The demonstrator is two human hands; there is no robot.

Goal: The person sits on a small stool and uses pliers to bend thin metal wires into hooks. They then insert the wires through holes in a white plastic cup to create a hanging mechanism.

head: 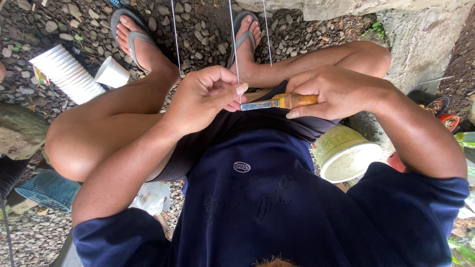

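**A:** Where does it stand? I see the right hand [341,91] wrapped shut around the yellow wooden handle of a knife [279,102], the flat metal blade pointing across toward the other hand.

**B:** Yes, and the left hand [205,96] is closed too — thumb and forefinger pinching a thin taut cord [234,49], just where the blade tip meets it. The cord runs up from the fingers toward the foot [246,34] in a grey sandal; two more strands rise beside it.

**A:** So the blade tip is touching, or nearly touching, the left thumb. That's my worry. If the cord gives way suddenly, I'd judge the blade could carry on into the thumb or fingers.

**B:** Agreed. And below the hands lie the bare thighs and the dark shorts [257,123] — a slip downward would bring the edge onto the lap.

**A:** The cord itself looks tensioned. Could it whip?

**B:** Possibly, if it's severed under load; I can't tell how tight it really is. The pinch might also slide, and then the cut would land in the wrong place.

**A:** Anything nearby at risk?

**B:** Not much. The stack of white cups [67,74] on the gravel and the pale green pot [344,153] sit well apart from the hands.
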